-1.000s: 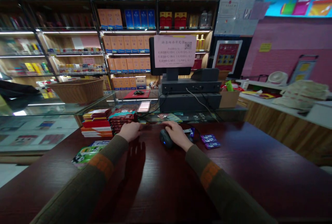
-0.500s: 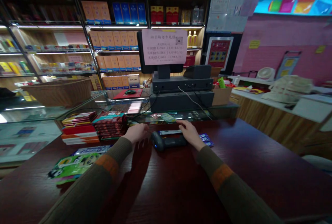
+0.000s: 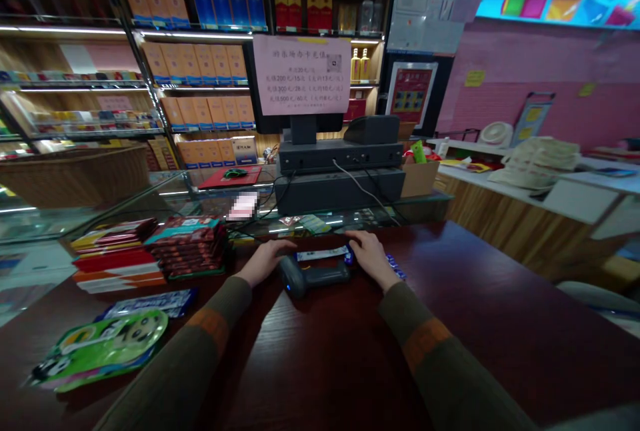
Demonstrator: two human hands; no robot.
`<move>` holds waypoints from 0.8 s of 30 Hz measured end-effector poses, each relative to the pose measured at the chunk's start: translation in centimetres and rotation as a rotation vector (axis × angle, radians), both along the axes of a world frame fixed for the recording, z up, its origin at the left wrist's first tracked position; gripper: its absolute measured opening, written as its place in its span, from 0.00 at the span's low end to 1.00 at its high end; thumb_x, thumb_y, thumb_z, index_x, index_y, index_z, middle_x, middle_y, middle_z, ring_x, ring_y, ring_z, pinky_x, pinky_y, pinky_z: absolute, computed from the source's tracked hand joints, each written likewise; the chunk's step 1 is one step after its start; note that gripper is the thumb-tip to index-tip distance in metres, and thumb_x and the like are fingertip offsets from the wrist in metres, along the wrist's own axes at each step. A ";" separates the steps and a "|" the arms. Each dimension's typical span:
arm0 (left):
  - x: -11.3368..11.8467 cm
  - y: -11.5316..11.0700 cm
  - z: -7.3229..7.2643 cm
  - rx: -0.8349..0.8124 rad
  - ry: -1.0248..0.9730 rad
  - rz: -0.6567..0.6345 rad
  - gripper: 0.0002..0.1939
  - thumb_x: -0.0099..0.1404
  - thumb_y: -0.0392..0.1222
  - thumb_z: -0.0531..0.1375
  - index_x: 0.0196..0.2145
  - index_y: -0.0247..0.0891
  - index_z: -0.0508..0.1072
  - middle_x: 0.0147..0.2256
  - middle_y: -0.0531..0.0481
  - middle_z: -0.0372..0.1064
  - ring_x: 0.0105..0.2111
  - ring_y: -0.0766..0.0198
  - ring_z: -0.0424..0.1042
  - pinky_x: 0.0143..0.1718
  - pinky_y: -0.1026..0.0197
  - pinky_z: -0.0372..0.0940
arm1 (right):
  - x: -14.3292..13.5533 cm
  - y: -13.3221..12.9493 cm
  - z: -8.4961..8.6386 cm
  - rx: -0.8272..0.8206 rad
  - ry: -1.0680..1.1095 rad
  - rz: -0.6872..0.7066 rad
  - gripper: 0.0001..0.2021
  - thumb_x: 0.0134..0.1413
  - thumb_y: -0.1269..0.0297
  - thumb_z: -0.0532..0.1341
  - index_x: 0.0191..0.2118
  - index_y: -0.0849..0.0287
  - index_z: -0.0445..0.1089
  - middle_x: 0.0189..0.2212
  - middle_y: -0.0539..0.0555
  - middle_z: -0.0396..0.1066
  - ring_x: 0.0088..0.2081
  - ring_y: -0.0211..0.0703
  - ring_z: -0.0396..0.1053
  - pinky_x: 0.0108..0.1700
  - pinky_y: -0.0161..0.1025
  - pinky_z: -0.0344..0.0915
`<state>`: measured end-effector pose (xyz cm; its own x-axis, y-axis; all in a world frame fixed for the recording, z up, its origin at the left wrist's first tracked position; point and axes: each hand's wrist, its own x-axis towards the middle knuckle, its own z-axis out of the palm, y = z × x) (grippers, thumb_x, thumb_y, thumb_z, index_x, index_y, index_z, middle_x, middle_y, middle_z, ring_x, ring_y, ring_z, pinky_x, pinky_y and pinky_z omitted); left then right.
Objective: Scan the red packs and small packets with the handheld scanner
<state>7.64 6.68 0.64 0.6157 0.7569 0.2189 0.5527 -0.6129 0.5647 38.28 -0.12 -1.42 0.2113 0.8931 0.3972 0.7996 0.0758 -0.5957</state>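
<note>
A long white-and-blue wrapped packet lies across the dark wooden table, behind a black handheld barcode scanner. My left hand is at the packet's left end, beside the scanner's head, with fingers reaching toward the packet and nothing visible in them. Over at the packet's blue right end is my right hand, its fingers partly stretched; whether they touch the packet I cannot tell. Another blue-and-white packet shows just right of my right hand, partly hidden by it.
Stacked dark red packets and red-and-orange boxes stand at left. Nearer lie a green panda-print package and a blue packet. Behind the table are a glass counter, a cash register with cables, and a wicker basket.
The view has turned slightly right and down, so the stacks and packages appear further left. Both hands stay around the long packet, whose blue right end now shows more.
</note>
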 end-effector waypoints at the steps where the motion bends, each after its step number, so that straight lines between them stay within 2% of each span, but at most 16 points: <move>1: 0.1 0.1 -0.2 0.010 0.010 0.002 0.21 0.60 0.32 0.57 0.51 0.41 0.77 0.51 0.48 0.76 0.53 0.58 0.74 0.59 0.57 0.64 | 0.0 -0.1 0.1 -0.012 -0.018 -0.007 0.17 0.61 0.67 0.56 0.52 0.51 0.76 0.53 0.55 0.75 0.55 0.52 0.67 0.59 0.50 0.61; 7: 0.4 1.0 -1.5 0.074 0.041 -0.035 0.18 0.63 0.36 0.60 0.49 0.42 0.79 0.50 0.45 0.76 0.54 0.56 0.71 0.59 0.54 0.63 | -0.1 -0.9 0.3 -0.115 -0.135 0.024 0.16 0.59 0.66 0.60 0.53 0.51 0.75 0.54 0.55 0.74 0.56 0.57 0.65 0.54 0.53 0.61; 14: 0.5 2.3 -2.8 0.081 0.052 -0.046 0.17 0.63 0.41 0.62 0.49 0.44 0.79 0.49 0.45 0.76 0.53 0.55 0.71 0.58 0.55 0.63 | 0.1 -0.9 -0.2 -0.155 -0.176 0.058 0.16 0.59 0.67 0.61 0.52 0.49 0.75 0.53 0.54 0.75 0.55 0.54 0.65 0.53 0.50 0.60; 21: 0.9 2.4 -2.1 0.037 0.038 -0.060 0.18 0.62 0.46 0.63 0.48 0.41 0.80 0.48 0.44 0.77 0.51 0.54 0.73 0.56 0.56 0.65 | -0.2 -1.1 0.1 -0.134 -0.201 0.074 0.15 0.60 0.68 0.61 0.50 0.49 0.76 0.51 0.55 0.75 0.54 0.54 0.66 0.52 0.49 0.60; 24: 1.1 2.2 -1.5 -0.022 0.023 -0.048 0.19 0.60 0.45 0.64 0.49 0.40 0.79 0.48 0.45 0.78 0.49 0.54 0.75 0.55 0.55 0.66 | -0.4 -1.1 0.3 -0.107 -0.176 0.103 0.16 0.59 0.71 0.61 0.51 0.51 0.75 0.51 0.55 0.74 0.54 0.52 0.68 0.53 0.49 0.60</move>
<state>8.77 8.86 -0.89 0.6558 0.7312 0.1877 0.5361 -0.6262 0.5660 37.89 -1.24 -1.09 0.0526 0.9454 0.3217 0.8831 0.1063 -0.4569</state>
